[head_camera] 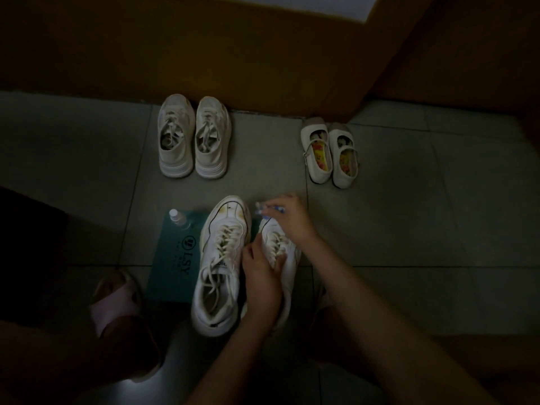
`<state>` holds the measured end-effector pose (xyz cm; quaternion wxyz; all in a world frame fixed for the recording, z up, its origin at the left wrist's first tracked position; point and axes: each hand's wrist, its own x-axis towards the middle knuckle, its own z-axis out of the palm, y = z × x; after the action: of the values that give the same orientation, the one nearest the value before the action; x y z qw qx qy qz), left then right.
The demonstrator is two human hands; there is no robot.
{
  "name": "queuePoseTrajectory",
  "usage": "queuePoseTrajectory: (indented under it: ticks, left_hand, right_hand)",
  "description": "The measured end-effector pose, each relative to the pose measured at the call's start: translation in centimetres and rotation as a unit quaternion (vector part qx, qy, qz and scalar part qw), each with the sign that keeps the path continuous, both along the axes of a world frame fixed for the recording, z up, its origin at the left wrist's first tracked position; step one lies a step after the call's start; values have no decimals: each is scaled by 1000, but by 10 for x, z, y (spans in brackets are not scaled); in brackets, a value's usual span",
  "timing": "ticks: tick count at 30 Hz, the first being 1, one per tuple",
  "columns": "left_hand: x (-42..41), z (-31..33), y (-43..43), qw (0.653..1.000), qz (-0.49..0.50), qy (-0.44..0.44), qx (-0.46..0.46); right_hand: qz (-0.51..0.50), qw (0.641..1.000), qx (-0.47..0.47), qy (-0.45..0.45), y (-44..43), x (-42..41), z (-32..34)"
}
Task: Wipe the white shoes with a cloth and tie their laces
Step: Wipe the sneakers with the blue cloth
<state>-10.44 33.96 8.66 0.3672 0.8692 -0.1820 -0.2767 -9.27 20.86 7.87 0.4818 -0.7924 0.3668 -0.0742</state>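
Note:
Two white lace-up sneakers stand side by side on a teal mat [172,258]. The left sneaker [217,267] has loose laces and yellowish stains at the toe. My left hand [261,276] grips the right sneaker [277,241] over its laces and tongue. At that shoe's toe, my right hand [292,219] holds a white cloth with blue markings [267,210]. Most of the right sneaker is hidden under my hands.
A small clear spray bottle [178,218] stands on the mat's far left corner. Another pair of white sneakers [193,138] sits by the brown wall. Small white strap shoes [331,153] are at the right. My foot in a pink slipper [117,299] is near left.

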Motion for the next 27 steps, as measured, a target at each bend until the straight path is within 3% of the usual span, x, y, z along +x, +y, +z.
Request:
queuePoseTrajectory:
  ticks: [2, 4, 9, 15, 27]
  left_hand:
    - [0, 1, 0, 1000, 2, 3, -1]
    - [-1, 1, 0, 1000, 2, 5, 0]
    - [0, 0, 0, 1000, 11, 13, -9]
    - [1, -2, 0, 1000, 10, 2, -7]
    - [-2, -2, 3, 999, 7, -13, -31]
  right_hand:
    - [64, 995, -65, 31, 0, 0, -8]
    - [61, 993, -97, 23, -6, -4, -9]
    - [-72, 995, -75, -1, -11, -15, -10]
    - [-243, 968, -32, -44, 19, -31, -21]
    - [-376, 924, 34, -62, 73, -68, -16]
